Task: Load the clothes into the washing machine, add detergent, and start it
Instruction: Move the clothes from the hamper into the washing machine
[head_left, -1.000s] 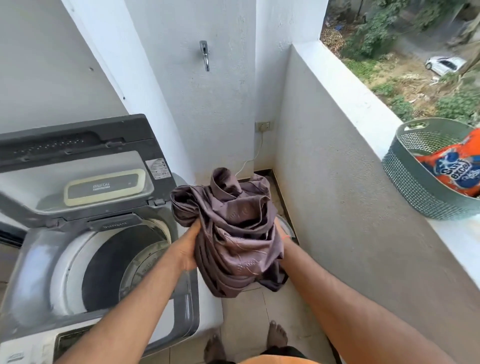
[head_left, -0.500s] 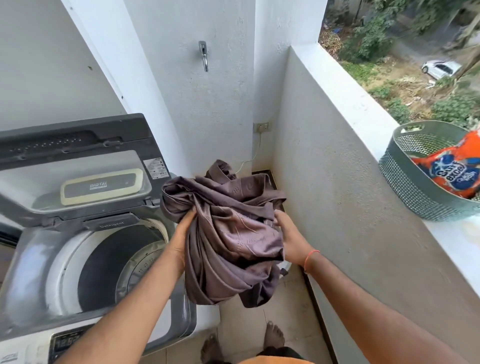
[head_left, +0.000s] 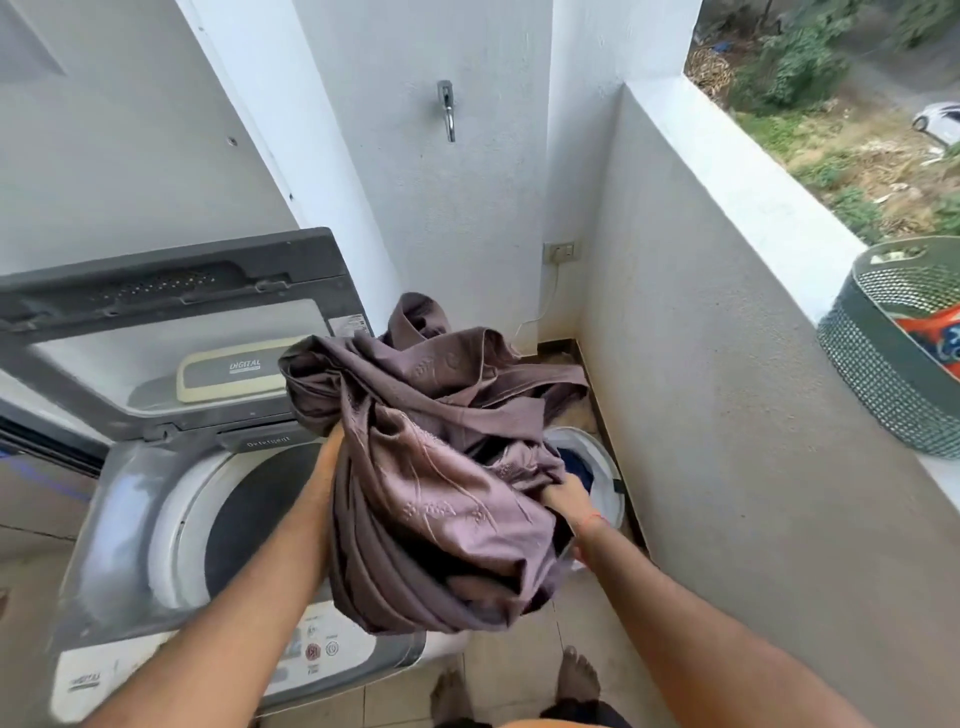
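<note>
Both hands, left hand (head_left: 326, 457) and right hand (head_left: 563, 496), grasp the bundled purple garment (head_left: 441, 483) held above floor; open washing machine drum (head_left: 244, 519) lies left of bundle, left hand nearer; carry leftward

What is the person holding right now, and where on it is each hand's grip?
A bunched mauve-brown cloth: the left hand holds its left side, the right hand grips its lower right edge.

On the white back wall you have a metal tap (head_left: 447, 109) and, lower down, a beige wall socket (head_left: 560, 252) with a white cable (head_left: 545, 306) hanging from it. Beyond the white parapet ledge (head_left: 737, 171) a white car (head_left: 940, 122) stands among green shrubs (head_left: 795, 67).
</note>
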